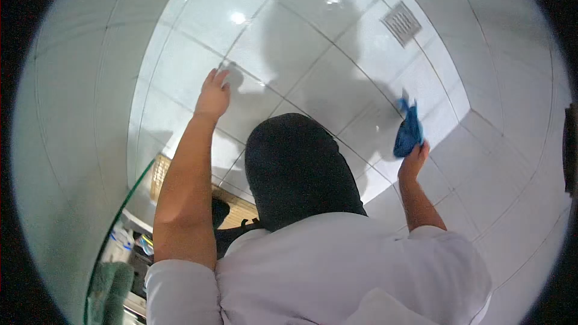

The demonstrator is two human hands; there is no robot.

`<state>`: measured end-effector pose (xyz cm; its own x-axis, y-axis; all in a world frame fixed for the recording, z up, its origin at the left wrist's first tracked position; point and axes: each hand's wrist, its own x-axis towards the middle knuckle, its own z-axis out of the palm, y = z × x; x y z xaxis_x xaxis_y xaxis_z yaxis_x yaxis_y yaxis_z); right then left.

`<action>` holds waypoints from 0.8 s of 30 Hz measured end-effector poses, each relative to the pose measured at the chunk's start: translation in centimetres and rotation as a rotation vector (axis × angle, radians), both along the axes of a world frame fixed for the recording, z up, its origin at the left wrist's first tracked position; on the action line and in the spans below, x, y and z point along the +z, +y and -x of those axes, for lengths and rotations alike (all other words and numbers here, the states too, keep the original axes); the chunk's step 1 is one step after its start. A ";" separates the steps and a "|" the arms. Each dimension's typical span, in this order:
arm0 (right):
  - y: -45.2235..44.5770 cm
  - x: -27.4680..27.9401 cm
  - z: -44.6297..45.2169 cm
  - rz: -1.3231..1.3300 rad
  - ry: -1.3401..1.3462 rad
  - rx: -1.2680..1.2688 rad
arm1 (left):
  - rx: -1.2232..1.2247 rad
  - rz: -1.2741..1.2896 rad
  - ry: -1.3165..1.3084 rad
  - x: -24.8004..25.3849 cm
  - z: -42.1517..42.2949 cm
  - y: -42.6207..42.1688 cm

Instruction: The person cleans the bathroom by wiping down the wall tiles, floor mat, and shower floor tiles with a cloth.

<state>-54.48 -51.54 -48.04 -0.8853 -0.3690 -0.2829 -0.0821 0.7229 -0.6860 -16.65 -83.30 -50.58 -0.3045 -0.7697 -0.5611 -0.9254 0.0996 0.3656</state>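
Note:
A crumpled blue cloth hangs from my right hand, which is closed on its lower end, at the right by the wall. Its loose tip points away from me, and I cannot tell whether it touches the floor. My left hand reaches forward at the left with fingers stretched out and holds nothing. Below it lies the white tiled floor, shiny as if wet. Whether the left fingertips rest on the tiles is unclear. My bent knee in dark trousers is between the two hands.
A square floor drain sits at the upper right. Pale tiled walls close in on both sides. At the lower left are a glass panel edge, a woven basket-like item and a green towel.

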 end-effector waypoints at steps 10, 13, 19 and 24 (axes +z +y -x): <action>19.9 -13.4 -9.9 -0.300 -0.808 -0.803 | -0.276 -0.028 -0.031 -1.1 4.9 -0.1; 14.8 -15.9 -8.9 -0.754 -0.510 -1.133 | -0.264 -0.063 0.013 -0.3 6.2 -0.3; 8.9 -13.0 2.9 -0.671 -0.272 -1.533 | -0.265 -0.097 -0.077 -0.5 7.2 -1.1; 2.6 -9.0 11.1 -0.900 -0.386 -0.470 | -0.157 -0.235 0.008 1.5 10.6 -0.8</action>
